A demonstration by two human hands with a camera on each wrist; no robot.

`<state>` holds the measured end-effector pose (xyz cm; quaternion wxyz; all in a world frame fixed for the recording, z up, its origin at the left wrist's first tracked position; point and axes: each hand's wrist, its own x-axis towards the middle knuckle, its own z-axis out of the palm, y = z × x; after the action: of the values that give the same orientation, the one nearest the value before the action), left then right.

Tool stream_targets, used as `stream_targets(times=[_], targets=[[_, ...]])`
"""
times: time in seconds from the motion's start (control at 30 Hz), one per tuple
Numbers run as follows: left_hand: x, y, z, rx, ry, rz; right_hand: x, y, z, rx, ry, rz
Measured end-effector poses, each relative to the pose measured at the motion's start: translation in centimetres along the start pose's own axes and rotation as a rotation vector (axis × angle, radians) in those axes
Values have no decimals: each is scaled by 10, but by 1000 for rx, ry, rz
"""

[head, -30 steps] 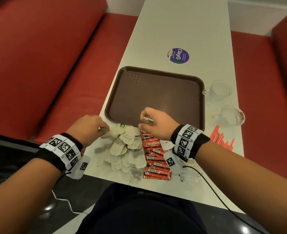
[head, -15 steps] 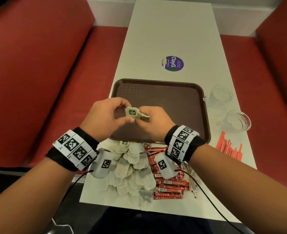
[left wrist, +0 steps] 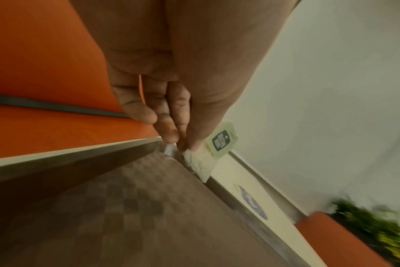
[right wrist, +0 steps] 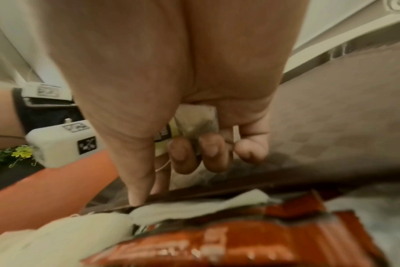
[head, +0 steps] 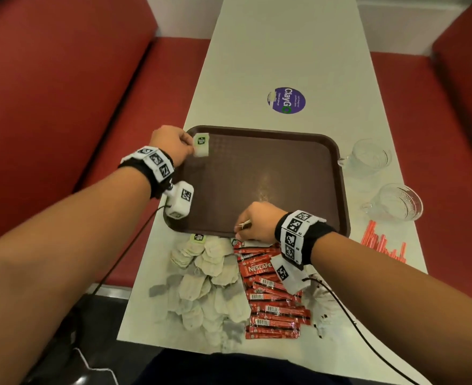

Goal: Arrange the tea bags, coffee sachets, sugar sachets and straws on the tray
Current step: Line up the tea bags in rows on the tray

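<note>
A brown tray (head: 271, 173) lies on the white table. My left hand (head: 189, 147) is at the tray's far-left corner and pinches a tea bag (head: 201, 147) with a green tag. The left wrist view shows the fingertips (left wrist: 171, 137) nipping that tea bag (left wrist: 201, 162) just over the corner. My right hand (head: 243, 229) is at the tray's near edge, fingers curled round a few tea bags (right wrist: 194, 122) against the palm. In front of the tray lie a pile of tea bags (head: 210, 276), red coffee sachets (head: 271, 298) and white sugar sachets (head: 322, 298). Orange straws (head: 382, 245) lie to the right.
Two glass cups (head: 368, 157) (head: 396, 202) stand right of the tray. A purple sticker (head: 286, 100) is on the table beyond it. Red bench seats (head: 62, 93) flank the narrow table. Cables run from both wrist cameras off the near edge.
Both hands were together over the tray's near edge with a tea bag. My left hand has carried one to the far-left corner; my right hand has dropped back toward the pile.
</note>
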<state>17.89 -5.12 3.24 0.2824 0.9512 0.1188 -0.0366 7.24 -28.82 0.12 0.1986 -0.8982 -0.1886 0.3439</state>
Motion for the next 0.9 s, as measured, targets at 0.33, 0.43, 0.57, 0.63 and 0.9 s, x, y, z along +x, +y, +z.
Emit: stream_targets(times=[0.33, 0.43, 0.57, 0.63, 0.9], targets=[[70, -3, 17, 195, -36, -165, 2, 15, 1, 55, -24, -38], [74, -3, 25, 272, -38, -129, 3, 15, -1, 63, -53, -41], [72, -1, 32, 348, 16, -14, 5, 13, -3, 33, -55, -51], [70, 3, 38, 375, -47, 85, 6, 11, -7, 52, -18, -18], [56, 7, 35, 565, -207, 204, 10, 5, -25, 342, 81, -10]])
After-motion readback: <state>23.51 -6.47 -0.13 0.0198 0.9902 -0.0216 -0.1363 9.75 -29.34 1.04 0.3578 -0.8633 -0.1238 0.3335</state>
